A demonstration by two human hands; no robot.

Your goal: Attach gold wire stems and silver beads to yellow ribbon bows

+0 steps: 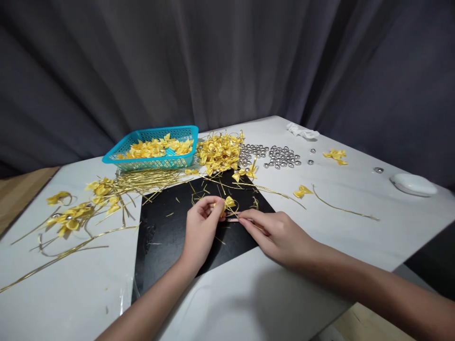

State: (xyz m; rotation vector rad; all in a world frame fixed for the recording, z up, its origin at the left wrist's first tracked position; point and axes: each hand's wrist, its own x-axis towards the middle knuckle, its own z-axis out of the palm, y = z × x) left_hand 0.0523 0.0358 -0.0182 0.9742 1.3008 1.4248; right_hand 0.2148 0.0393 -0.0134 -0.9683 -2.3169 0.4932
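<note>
Over the black mat (159, 237), my left hand (204, 225) is closed on a yellow ribbon bow (229, 202), its thumb and index finger pinched together. Gold cord loops beside that bow. My right hand (275, 232) is closed too, its thumb and index fingertips pinching a thin strip (232, 219) that runs toward my left fingers. Whether the right fingertips also hold the gold cord is too small to tell. Short gold clippings lie scattered on the mat around both hands.
Behind the mat are a blue basket (154, 163) of yellow bows, a pile of bows (218, 151), gold cords (147, 179) and silver gems (282, 157). More bows (73, 215) lie left. At the right are a loose bow (302, 191) and a white dish (414, 183).
</note>
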